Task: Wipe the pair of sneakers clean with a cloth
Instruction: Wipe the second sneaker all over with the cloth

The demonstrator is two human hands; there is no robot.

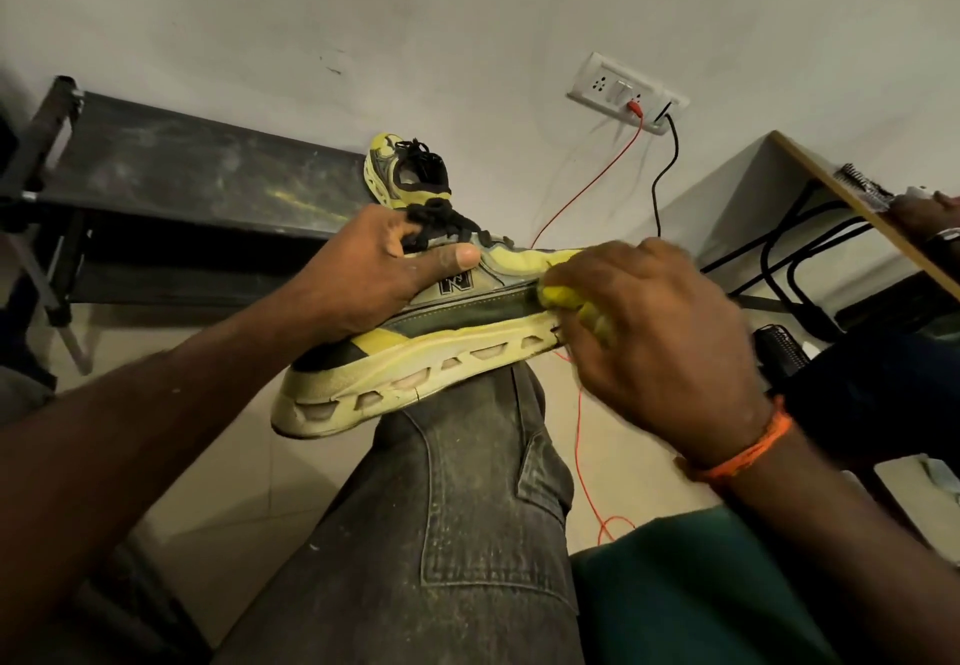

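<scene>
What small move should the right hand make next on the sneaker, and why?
Probably drag the yellow cloth back along the dark side band toward the heel: the right hand presses it near the toe of the sneaker, which the left hand steadies.

- A black blocky letter "N" logo stands on the grey side panel of the sneaker (467, 311), just under the thumb of the left hand (384, 269).
- No other text is legible.
</scene>
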